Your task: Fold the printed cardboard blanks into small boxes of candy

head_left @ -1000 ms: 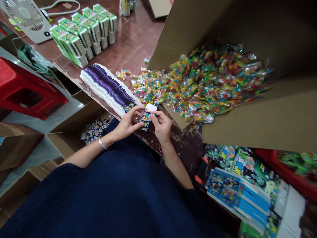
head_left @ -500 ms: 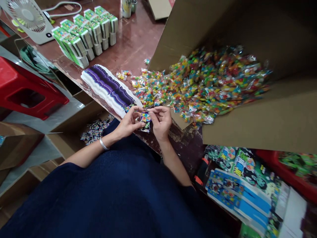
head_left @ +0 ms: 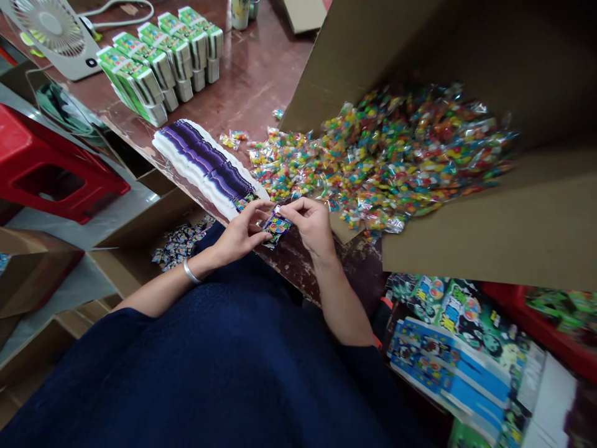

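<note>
Together, both hands, left hand (head_left: 240, 233) and right hand (head_left: 311, 225), pinch a small printed packet (head_left: 276, 224); candy pile (head_left: 373, 162) just beyond.

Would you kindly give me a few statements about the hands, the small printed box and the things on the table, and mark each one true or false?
1. Both hands hold the small printed box between them. True: the left hand and the right hand both grip it at the table edge.
2. The wrapped candies spill from a red bucket. False: they spill from a tipped cardboard carton.
3. A bracelet sits on the right wrist. False: it is on the left wrist.
4. The purple flat cartons lie fanned out left of the candies. True.
5. The green boxes stand beside a white fan. True.
</note>
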Tool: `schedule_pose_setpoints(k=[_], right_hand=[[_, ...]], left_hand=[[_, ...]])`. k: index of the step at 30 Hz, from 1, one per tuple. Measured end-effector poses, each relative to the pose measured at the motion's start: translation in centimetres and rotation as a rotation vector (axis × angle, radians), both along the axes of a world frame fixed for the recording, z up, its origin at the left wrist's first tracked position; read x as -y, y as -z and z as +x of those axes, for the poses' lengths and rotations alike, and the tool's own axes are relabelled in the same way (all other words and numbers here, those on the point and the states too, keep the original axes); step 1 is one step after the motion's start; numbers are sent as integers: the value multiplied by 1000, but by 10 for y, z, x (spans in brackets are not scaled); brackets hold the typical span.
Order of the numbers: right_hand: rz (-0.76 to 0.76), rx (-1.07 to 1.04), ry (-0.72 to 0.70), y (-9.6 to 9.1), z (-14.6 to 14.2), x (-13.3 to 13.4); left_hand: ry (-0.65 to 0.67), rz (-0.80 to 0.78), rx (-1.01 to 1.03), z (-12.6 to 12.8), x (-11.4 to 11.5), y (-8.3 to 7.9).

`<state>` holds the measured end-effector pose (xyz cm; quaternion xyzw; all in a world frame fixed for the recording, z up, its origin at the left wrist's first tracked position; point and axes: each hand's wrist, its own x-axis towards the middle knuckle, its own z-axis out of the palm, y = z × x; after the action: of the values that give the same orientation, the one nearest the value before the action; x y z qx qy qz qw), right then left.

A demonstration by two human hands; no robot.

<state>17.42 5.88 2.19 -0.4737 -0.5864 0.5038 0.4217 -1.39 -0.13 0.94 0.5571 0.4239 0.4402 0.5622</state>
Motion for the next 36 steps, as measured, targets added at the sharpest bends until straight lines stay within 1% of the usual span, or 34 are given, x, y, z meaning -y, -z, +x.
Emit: schedule_pose_setpoints(k=[2,5,7,9,13,15,17,20,22,24,25,27,28,30,31,32,33,34,36], right_hand=[[38,6,4,-1,-1,3],[155,-5,17,-3,-4,12],[205,-14,18,-2,-5,17],[196,-23,4,1,-4,17],[50,4,-36,7,2,6],[17,23,-55,7,4,1],[44,31,-73,6,4,1],[117,39,-98,3,1,11],[136,29,-107,5,-2,21],[131,31,-152,11,-5,29],[121,42,-195,15,-5,32],[85,76,-251,26,-4,30],[66,98,-237,32,-3,26],[62,172,-135,46,-1,12],[90,233,-85,52,-1,3],[128,307,-70,57,-2,-6],[155,382,-69,61,-4,-15],[173,456,-78,65,-7,-23],[178,590,-89,68,-17,-35]], left_hand=[[-12,17,-5,-1,0,2],[-23,32,7,-3,2,6],[-29,22,11,-5,3,8],[-27,12,7,-6,3,9],[8,11,2,-9,3,8],[17,11,-3,-11,2,7],[7,9,0,-12,0,6],[-36,16,49,-11,-1,9],[-74,22,69,-11,-1,13],[-101,21,32,-19,1,14],[-98,13,-17,-27,4,13],[-67,-3,-182,-54,11,8],[-49,-6,-297,-71,15,5],[-48,44,-581,-106,22,-3],[-65,69,-738,-122,24,-6],[-70,81,-880,-133,24,-8],[-73,99,-996,-140,23,-8],[-83,130,-1075,-142,19,-7],[-118,230,-1124,-132,6,1]])
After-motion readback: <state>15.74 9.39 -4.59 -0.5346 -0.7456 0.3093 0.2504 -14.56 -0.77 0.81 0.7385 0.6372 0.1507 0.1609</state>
